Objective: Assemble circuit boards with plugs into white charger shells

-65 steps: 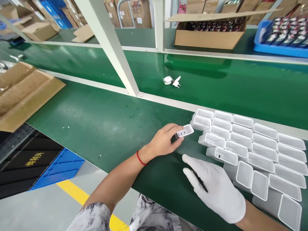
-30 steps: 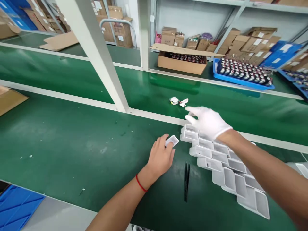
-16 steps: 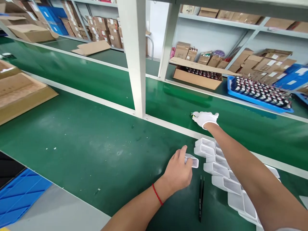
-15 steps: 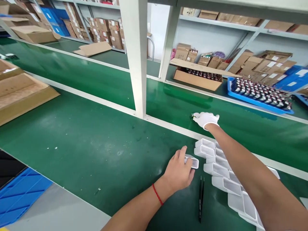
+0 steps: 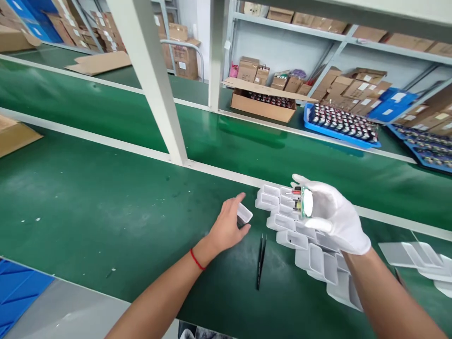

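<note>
My bare left hand point(image 5: 228, 221), with a red cord on its wrist, curves its thumb and fingers around a small white open-topped plastic case point(image 5: 245, 213) at the green bench. My right hand point(image 5: 335, 214), in a white glove, grips a small circuit board point(image 5: 302, 202) by its edges. A white patch covers part of that board, and red and yellow components with thin leads point left. Beneath and beside the glove stand several white plastic cases point(image 5: 293, 239) in staggered rows, partly hidden by it. Black tweezers point(image 5: 260, 263) lie between my two hands.
A white post point(image 5: 151, 84) rises from the pale bench rail point(image 5: 226, 173). Beyond the green conveyor strip stand an open carton point(image 5: 263, 106) and a blue tray point(image 5: 342, 132) filled with small parts. White plastic pieces point(image 5: 406, 254) lie at the right.
My right hand has come back from the far strip to above the white cases, bringing the circuit board into clear view. My left hand stays at its case. The view has swung right.
</note>
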